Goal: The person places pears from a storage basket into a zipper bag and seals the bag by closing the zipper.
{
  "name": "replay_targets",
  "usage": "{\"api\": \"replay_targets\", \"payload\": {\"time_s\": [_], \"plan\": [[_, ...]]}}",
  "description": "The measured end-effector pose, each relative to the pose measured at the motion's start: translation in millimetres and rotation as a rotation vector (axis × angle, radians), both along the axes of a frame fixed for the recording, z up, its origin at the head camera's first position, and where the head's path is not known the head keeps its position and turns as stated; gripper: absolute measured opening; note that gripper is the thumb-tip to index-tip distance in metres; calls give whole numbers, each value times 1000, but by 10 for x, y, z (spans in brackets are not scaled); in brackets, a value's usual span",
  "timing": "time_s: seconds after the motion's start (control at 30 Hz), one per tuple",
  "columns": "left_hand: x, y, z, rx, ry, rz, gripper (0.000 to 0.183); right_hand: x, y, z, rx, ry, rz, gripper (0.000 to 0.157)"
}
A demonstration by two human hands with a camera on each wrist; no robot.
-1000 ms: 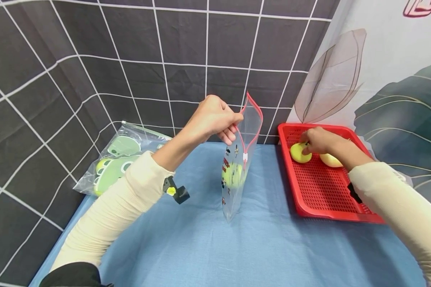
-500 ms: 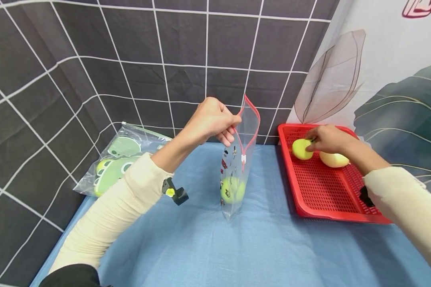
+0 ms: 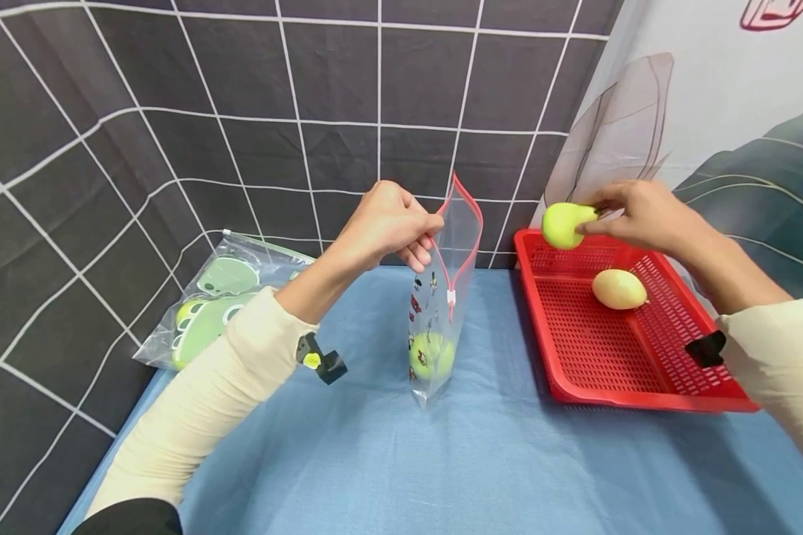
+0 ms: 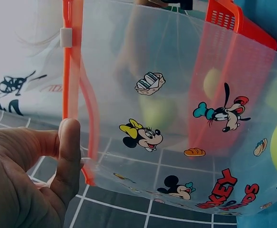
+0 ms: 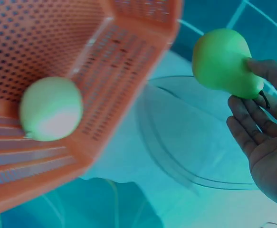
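Observation:
My left hand [image 3: 398, 227] pinches the red-edged rim of a clear zip bag [image 3: 465, 238], which stands upright with its mouth spread. Cartoon figures and a white slider [image 4: 66, 37] show on it in the left wrist view. Yellow-green fruit [image 3: 432, 355] lies at the bag's bottom. Over the back of a red basket [image 3: 554, 364], my right hand [image 3: 649, 215] holds a green pear [image 3: 562, 226] by its stem end, between thumb and fingers. In the right wrist view the dark stem pokes out beside the fingers. A pale yellow, oval fruit [image 3: 619, 289] rests inside the basket.
Another clear zip bag [image 3: 204, 305] with green frog-like shapes lies at the back left, partly behind the left forearm. A blue cloth [image 3: 375, 461] covers the table. Behind it hangs a dark curtain [image 3: 334, 74] with a white grid.
My right hand has lifted the pear up out of the basket, leaving the pale yellow fruit there. The left hand stays at the bag's rim; the fruit in the bag has settled lower.

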State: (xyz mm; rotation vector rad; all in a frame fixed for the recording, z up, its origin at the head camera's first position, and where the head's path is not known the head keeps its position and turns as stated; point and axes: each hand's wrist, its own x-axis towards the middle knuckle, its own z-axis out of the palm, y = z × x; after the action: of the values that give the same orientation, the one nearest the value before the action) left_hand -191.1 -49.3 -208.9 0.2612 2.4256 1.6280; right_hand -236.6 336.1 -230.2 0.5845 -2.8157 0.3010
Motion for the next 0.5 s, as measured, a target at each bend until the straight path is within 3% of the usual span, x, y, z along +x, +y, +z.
{"api": "replay_targets", "payload": {"time_s": [0.3, 0.5], "plan": [[0, 2, -6, 18, 0, -2, 21, 144, -212, 352, -169, 68, -40, 45], [0, 13, -1, 19, -4, -5, 21, 229, -403, 469, -300, 137, 19, 42]]}}
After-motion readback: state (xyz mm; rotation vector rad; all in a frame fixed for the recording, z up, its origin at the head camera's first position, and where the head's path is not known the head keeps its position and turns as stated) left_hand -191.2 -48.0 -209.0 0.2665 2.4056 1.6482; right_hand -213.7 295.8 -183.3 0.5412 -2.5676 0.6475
